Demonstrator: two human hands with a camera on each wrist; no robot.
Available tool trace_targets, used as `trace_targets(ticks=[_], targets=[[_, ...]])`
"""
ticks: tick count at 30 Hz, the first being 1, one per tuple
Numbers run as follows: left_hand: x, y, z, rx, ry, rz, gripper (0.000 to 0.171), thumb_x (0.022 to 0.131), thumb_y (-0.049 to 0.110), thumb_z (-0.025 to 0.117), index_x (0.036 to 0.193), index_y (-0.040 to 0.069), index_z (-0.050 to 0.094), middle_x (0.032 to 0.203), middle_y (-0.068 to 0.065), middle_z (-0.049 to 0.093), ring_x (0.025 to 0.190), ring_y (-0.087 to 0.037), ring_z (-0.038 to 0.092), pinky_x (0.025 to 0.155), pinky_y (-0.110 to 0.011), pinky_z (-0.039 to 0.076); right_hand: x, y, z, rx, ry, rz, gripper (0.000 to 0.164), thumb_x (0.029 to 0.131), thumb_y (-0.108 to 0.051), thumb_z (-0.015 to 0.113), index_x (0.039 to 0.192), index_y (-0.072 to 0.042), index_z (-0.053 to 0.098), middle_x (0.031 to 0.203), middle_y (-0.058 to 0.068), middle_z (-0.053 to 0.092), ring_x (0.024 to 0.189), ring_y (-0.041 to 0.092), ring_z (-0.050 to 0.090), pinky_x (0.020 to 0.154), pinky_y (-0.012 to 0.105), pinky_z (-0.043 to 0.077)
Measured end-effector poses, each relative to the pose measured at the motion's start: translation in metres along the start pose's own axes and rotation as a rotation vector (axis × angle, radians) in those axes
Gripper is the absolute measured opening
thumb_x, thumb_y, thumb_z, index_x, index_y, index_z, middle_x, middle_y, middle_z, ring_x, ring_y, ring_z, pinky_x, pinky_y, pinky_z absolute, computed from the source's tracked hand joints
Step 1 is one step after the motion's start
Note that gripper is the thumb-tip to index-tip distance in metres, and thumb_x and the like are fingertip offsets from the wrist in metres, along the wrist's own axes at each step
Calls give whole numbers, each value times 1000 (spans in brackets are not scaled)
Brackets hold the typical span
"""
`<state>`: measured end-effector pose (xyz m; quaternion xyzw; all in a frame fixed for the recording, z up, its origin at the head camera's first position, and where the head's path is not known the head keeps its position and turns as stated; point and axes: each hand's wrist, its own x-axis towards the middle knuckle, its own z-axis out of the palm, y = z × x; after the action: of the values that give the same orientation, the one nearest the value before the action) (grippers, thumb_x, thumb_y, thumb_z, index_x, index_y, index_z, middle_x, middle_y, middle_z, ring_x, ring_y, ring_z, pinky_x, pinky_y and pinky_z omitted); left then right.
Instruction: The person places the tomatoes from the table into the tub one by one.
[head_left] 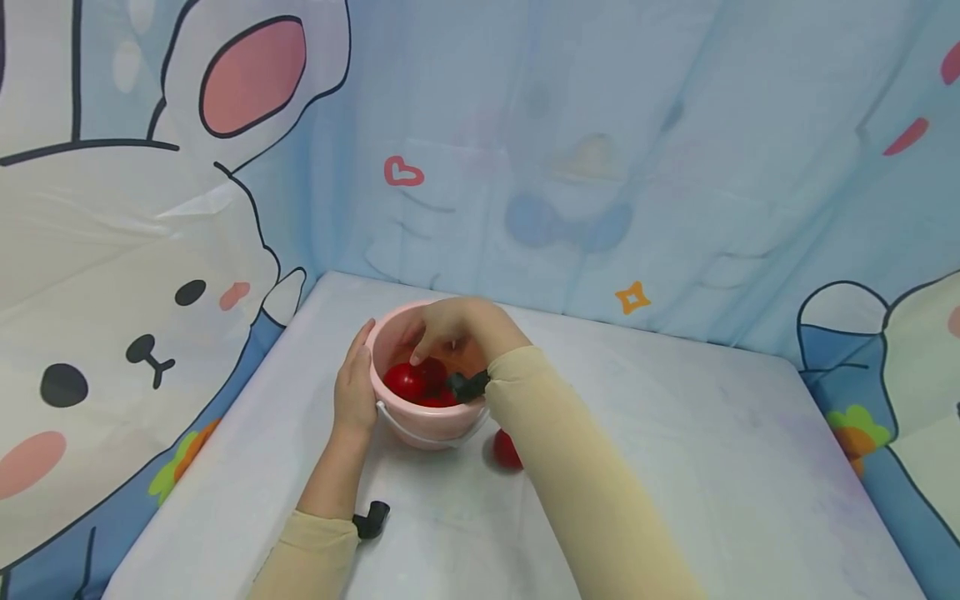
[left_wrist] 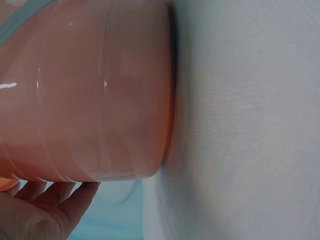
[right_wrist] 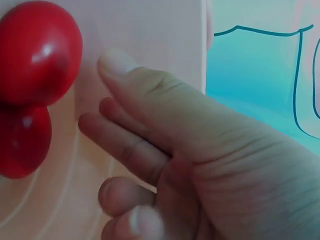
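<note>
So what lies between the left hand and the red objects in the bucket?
The pink bucket's wall, with the left hand outside; the head view shows it.

In the head view the right cream fabric sleeve (head_left: 592, 492) runs off the bottom edge and hides part of the lone glossy red ball (head_left: 506, 451) outside the pale pink plastic bucket (head_left: 442, 422). The bare right hand (head_left: 452, 319) and small black wrist device (head_left: 467, 387) cover some of its inside, so the count of glossy red balls (head_left: 404, 381) there cannot be told. In the left wrist view the bucket hides the bare left hand's (left_wrist: 45, 212) fingertips; in the right wrist view the left edge cuts two balls.
</note>
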<state>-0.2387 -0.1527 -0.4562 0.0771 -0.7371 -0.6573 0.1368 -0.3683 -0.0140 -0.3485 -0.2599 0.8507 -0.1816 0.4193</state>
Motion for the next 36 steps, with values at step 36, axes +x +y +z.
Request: trace_targets(ticks=[36], targets=[[-2, 0, 2, 22, 1, -1, 44, 102, 55, 27, 146, 54, 33, 154, 27, 34, 148, -8, 29, 117, -51, 34, -174, 162, 26, -52, 364, -4, 52, 87, -54, 68, 134, -37, 58, 121, -4, 64, 79, 22, 62, 65, 37, 56]])
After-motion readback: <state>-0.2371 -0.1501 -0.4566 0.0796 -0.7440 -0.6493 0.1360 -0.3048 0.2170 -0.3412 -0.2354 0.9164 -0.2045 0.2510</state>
